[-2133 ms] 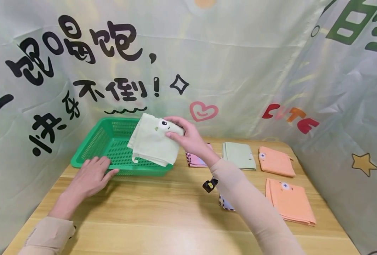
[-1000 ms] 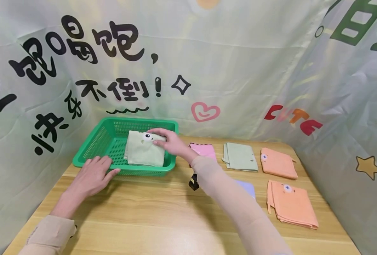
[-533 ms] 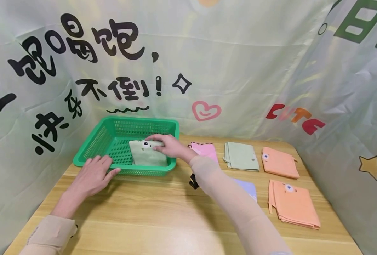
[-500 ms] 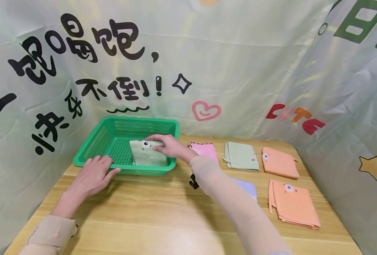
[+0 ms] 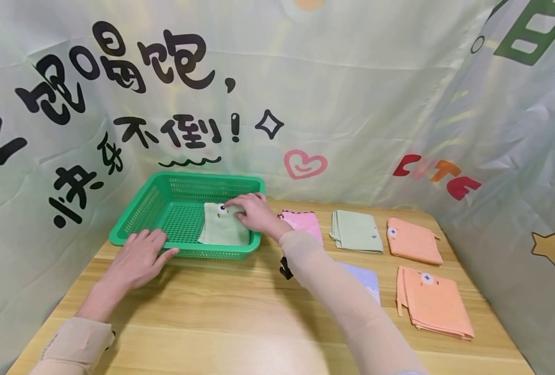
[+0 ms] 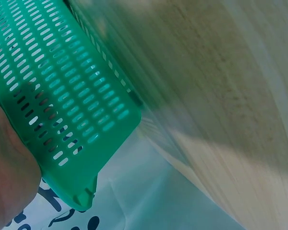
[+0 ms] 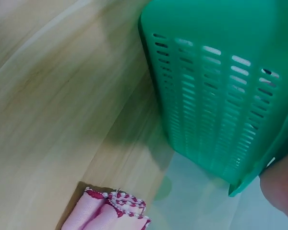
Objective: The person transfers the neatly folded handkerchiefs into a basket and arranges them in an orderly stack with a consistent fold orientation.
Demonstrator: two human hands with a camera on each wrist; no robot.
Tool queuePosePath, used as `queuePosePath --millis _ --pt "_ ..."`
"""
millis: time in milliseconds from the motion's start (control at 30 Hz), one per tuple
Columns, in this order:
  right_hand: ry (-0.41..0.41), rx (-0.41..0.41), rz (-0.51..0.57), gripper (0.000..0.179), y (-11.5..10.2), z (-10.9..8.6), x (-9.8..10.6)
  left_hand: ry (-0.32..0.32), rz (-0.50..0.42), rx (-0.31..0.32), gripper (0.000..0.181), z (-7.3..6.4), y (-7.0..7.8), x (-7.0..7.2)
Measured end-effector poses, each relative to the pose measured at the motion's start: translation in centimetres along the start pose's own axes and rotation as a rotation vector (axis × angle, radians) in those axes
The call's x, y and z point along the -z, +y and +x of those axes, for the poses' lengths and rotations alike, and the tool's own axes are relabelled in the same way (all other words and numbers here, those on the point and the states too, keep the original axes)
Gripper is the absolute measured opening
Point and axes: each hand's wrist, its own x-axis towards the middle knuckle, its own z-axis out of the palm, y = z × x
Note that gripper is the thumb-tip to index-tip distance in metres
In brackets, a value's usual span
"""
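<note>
- One pale-green folded fabric cloth (image 5: 225, 230) lies in the green perforated plastic basket (image 5: 207, 252), toward its near right corner; basket at worktop's (image 5: 239, 323) far left corner.
- Right hand (image 5: 255, 212): index finger extended on cloth, no pinch evident.
- Left hand (image 5: 138, 260): fingers spread over basket's near left rim.
- Risk, judged: dragging fingertip could unfold cloth; beige sleeve (image 5: 347, 299) could nudge periwinkle folded fabric cloth (image 5: 365, 278).

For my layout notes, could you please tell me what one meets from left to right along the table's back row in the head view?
Green basket → pink cloth → pale green cloth on the table → back orange cloth.
</note>
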Motion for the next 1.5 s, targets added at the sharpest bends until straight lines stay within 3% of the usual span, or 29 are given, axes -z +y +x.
queuePosePath --millis 333,467,967,1200,1500 --pt "-0.043 -0.121 -0.027 0.031 0.7 -0.1 0.2 -0.003 -0.002 -0.001 0.034 0.3 0.4 0.3" --pt "-0.068 -0.119 -0.046 0.031 0.9 -0.1 0.3 0.004 0.001 -0.008 0.034 0.4 0.4 0.3" --pt "-0.008 -0.081 0.039 0.039 0.9 -0.5 0.4 0.002 0.012 -0.011 0.034 0.4 0.4 0.3" --pt "0.063 -0.039 0.118 0.043 0.4 -1.5 1.2 -0.003 0.004 -0.004 0.035 0.3 0.4 0.3" --pt "0.225 0.018 0.248 0.042 0.0 -4.1 2.2 0.007 0.006 -0.004 0.036 0.0 0.3 0.1"
